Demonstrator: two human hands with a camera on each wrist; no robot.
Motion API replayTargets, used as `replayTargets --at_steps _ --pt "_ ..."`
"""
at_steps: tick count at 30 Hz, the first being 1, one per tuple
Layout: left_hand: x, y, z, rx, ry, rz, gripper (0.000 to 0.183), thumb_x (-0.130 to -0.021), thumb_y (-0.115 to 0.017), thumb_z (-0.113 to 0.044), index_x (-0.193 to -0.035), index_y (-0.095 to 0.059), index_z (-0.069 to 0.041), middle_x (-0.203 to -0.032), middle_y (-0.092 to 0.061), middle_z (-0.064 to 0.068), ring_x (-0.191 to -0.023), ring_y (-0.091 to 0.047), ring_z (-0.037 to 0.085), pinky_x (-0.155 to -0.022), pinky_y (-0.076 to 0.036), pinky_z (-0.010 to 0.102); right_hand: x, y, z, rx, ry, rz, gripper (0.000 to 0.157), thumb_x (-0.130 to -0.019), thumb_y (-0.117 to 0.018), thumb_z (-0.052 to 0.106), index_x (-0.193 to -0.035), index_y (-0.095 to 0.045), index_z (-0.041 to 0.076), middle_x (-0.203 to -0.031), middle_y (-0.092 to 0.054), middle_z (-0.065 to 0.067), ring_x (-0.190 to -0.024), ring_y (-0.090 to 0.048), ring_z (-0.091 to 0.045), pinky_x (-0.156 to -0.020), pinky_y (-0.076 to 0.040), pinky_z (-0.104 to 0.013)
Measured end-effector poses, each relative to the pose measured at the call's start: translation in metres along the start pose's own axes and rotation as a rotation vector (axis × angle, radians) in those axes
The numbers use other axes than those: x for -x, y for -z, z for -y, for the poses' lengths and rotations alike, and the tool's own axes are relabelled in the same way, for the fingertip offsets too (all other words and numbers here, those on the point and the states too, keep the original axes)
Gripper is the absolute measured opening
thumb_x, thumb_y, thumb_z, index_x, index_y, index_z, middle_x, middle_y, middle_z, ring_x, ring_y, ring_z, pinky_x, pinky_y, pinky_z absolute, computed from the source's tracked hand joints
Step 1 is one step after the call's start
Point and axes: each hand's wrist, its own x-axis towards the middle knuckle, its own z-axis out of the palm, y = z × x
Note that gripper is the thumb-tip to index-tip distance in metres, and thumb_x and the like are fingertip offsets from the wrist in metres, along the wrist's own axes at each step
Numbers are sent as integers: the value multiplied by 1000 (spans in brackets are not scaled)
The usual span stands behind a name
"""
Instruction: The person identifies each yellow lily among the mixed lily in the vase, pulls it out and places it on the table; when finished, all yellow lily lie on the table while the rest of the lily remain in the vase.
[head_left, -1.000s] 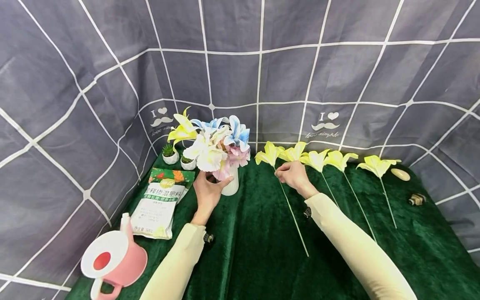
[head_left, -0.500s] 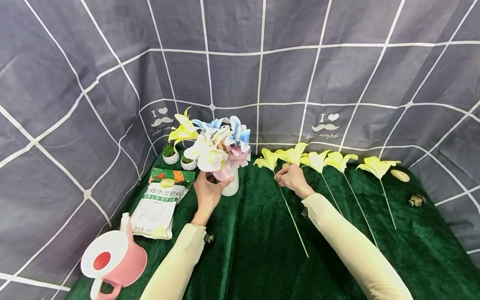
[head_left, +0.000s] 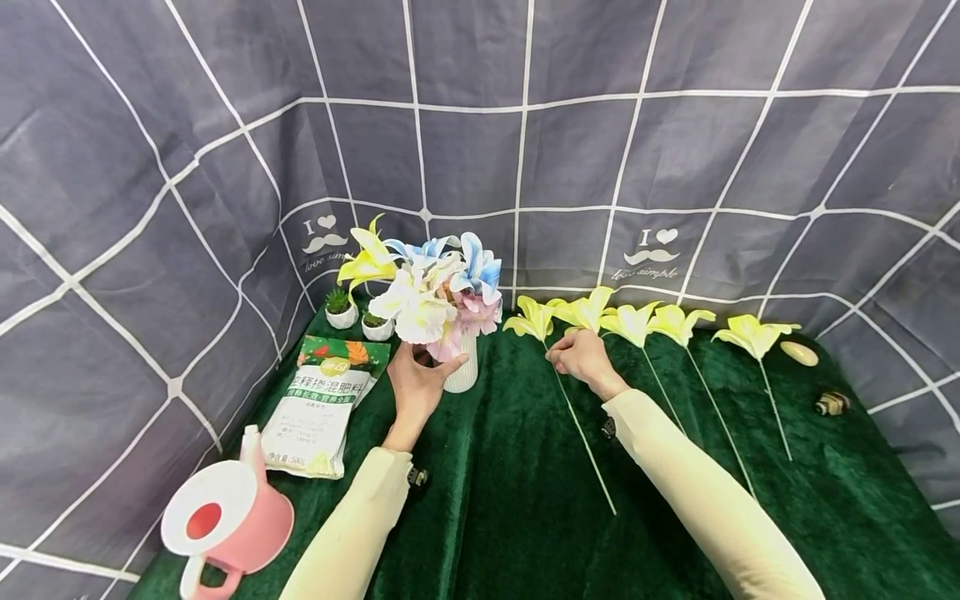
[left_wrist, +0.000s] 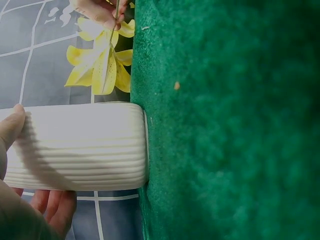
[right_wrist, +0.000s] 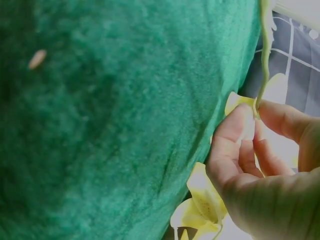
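My left hand (head_left: 417,385) is wrapped round a white ribbed vase (left_wrist: 80,145), thumb on one side and fingers on the other. The vase stands upright and holds white, pink, blue and yellow artificial flowers (head_left: 420,304). To its right, my right hand (head_left: 587,360) pinches the thin green stem (right_wrist: 265,55) of a yellow lily (head_left: 534,318) just below the bloom, between thumb and forefinger. The stem's lower end slants toward me over the green cloth. Beyond that hand lie several more yellow lilies (head_left: 678,321) in a row.
A fertilizer bag (head_left: 318,408) lies left of the vase, with two small potted succulents (head_left: 342,312) behind it. Near the left edge stands a pink watering can (head_left: 251,525). An oval pale stone-like piece (head_left: 799,353) and a small striped object (head_left: 832,403) sit far right. Grey checked cloth (head_left: 577,150) rises behind.
My right hand has shifted slightly left with the pinched lily, and its bloom has moved a little left and down, away from the neighbouring lily. My left hand stays on the vase.
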Motion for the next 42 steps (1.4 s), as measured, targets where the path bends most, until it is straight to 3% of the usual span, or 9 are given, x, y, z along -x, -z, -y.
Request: replayTargets --at_steps 6,14,19,25,28,34,42 --pt "1 1 1 -8 13 2 64 -69 -94 -33 -122 -64 -11 -107 -71 14 -93 -71 31 -82 -59 54 6 7 9 58 27 -3 13 -88 -73 19 -91 -81 9 -61 -71 3 -60 -64 -6 -66 -46 -20" --pt "1 2 3 -18 9 -8 64 -69 -94 -32 -121 -64 -11 -105 -71 14 -91 -71 31 -80 -59 53 25 30 44 -75 66 -27 18 -92 -71 19 -101 -78 4 -65 -68 11 -62 -64 -5 -70 -50 -19" --pt "1 3 3 -11 3 -12 63 -68 -94 -32 -120 -65 -11 -104 -71 15 -91 -71 32 -80 -58 55 44 50 83 -128 162 -66 20 -91 -73 18 -103 -78 2 -73 -71 11 -62 -65 -2 -68 -53 -19" --pt "0 4 4 -34 -9 -20 65 -68 -95 -31 -120 -64 -9 -105 -71 16 -91 -71 34 -80 -59 54 71 73 142 -131 286 -78 21 -91 -75 23 -105 -78 7 -91 -79 -7 -70 -70 -5 -70 -56 -21" --pt "-1 4 4 -36 -9 -20 64 -67 -95 -31 -119 -64 -8 -105 -71 17 -91 -71 34 -80 -59 52 81 78 174 -115 336 -76 21 -91 -76 24 -105 -78 10 -95 -80 -7 -73 -71 -6 -71 -57 -21" --pt "-2 3 2 -21 -17 -20 63 -67 -96 -30 -116 -65 -7 -103 -71 18 -91 -70 37 -81 -58 55 90 71 233 -46 445 -28 16 -89 -77 25 -102 -79 16 -95 -79 -2 -82 -73 -9 -76 -57 -27" --pt "-3 -1 2 -51 -26 -30 65 -65 -97 -31 -118 -66 -9 -105 -73 14 -93 -71 31 -80 -59 49 70 41 284 86 579 63 11 -91 -72 19 -98 -79 14 -88 -78 -3 -78 -70 -11 -73 -54 -26"
